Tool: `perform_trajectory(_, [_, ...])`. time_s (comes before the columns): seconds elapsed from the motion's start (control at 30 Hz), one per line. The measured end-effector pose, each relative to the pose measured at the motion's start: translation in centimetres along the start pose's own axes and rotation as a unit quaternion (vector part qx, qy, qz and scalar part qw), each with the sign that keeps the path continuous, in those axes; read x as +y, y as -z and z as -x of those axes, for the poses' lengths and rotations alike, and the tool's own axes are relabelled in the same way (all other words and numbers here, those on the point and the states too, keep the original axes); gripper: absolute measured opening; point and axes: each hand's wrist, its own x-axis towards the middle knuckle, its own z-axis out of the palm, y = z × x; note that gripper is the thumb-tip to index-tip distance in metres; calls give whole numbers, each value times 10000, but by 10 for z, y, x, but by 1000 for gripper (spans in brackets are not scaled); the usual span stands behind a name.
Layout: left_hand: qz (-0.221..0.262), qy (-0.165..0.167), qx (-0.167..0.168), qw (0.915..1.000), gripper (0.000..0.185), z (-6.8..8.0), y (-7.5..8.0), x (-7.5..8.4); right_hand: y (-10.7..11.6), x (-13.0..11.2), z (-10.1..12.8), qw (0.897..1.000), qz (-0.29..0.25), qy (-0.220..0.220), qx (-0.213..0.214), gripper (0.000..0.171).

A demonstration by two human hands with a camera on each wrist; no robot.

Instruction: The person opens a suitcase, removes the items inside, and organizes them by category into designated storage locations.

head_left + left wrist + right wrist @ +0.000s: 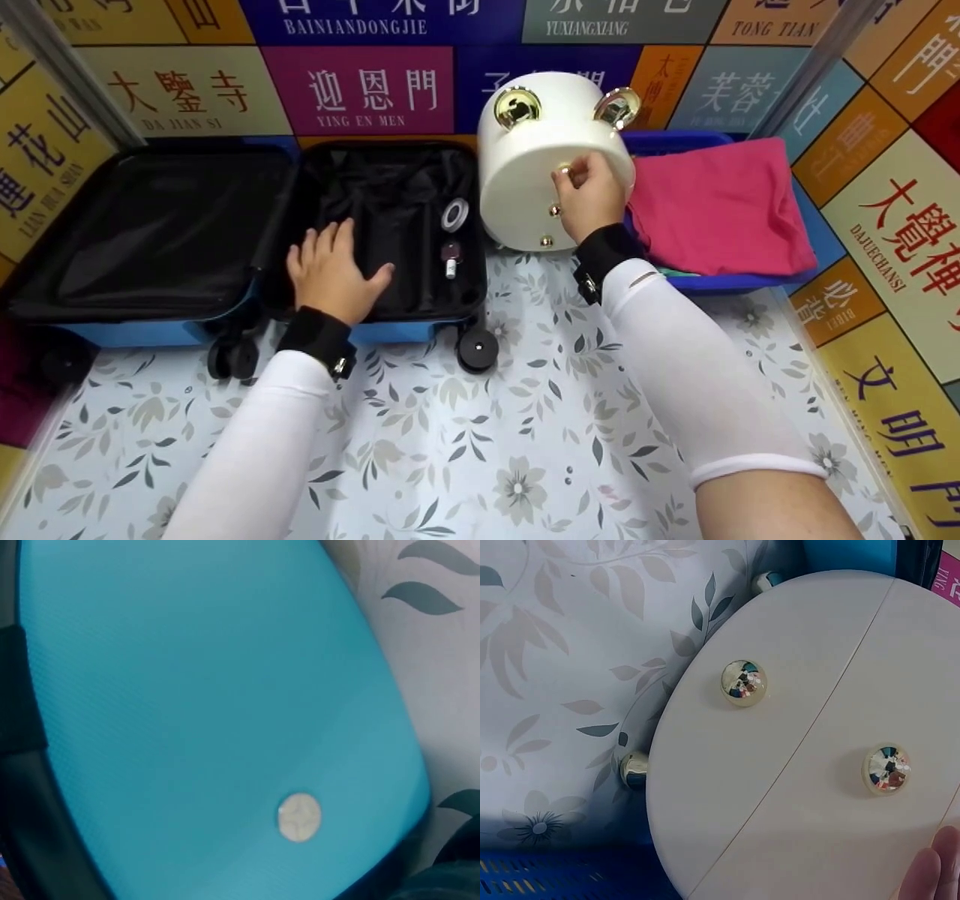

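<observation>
White round box [551, 161] with gold knobs stands beside the open blue suitcase [240, 232]; I see the right hand [589, 196] on its front, fingers seemingly pinching a knob [568, 174]. My view shows the left hand [330, 270] resting flat, fingers spread, on the suitcase's black lining.

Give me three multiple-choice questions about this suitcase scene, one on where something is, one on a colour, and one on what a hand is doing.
1. Where does the white round box stand?
A. between the suitcase and the blue bin
B. inside the suitcase
C. on the pink cloth

2. What colour is the suitcase shell?
A. red
B. blue
C. white

3. What is the left hand doing?
A. gripping a wheel
B. holding the pink cloth
C. resting flat on the black lining

Answers:
1 A, the box sits right of the suitcase and left of the blue bin.
2 B, the shell shows blue in the head and left wrist views.
3 C, its fingers lie spread on the black lining.
</observation>
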Motion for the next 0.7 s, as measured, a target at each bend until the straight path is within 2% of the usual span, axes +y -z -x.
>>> perform_trajectory(0.7, [126, 83, 85, 9998, 93, 2, 3, -2, 1, -3, 4, 9998, 41, 116, 170, 21])
